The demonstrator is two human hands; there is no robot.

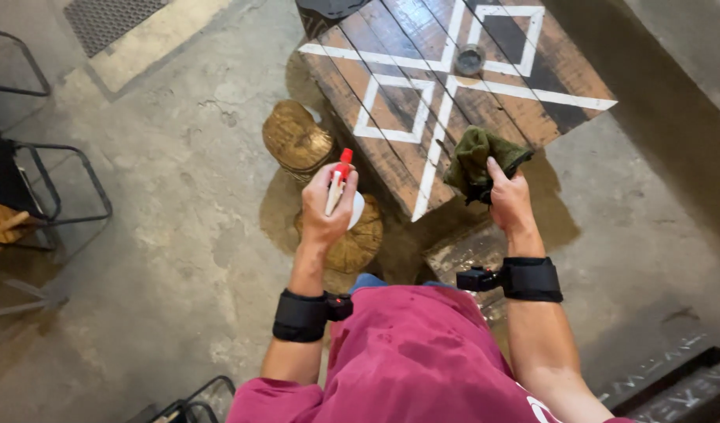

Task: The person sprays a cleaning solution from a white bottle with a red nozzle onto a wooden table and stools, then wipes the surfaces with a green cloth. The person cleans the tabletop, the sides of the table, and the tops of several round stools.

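Head view, looking straight down: the person stands at the near corner of a dark wooden table (524,55) painted with white crossing lines and diamonds. The left hand (326,210) is curled tight around a spray bottle (340,192) with a red nozzle and white body, held upright off the table's near-left edge, above the floor. The right hand (510,200) has its fingers closed on a bunched dark green cloth (479,160), one finger stretched up along it; the cloth sits at the table's near corner, though I cannot tell whether it presses on the wood. Both wrists wear black bands. A small round dark dish (470,59) rests near the middle of the table. Two log-slice stools (297,139) stand on the concrete floor (164,235) just beside the table's left edge, one of them under the left hand. Black metal chair frames (58,184) stand well apart at the left.
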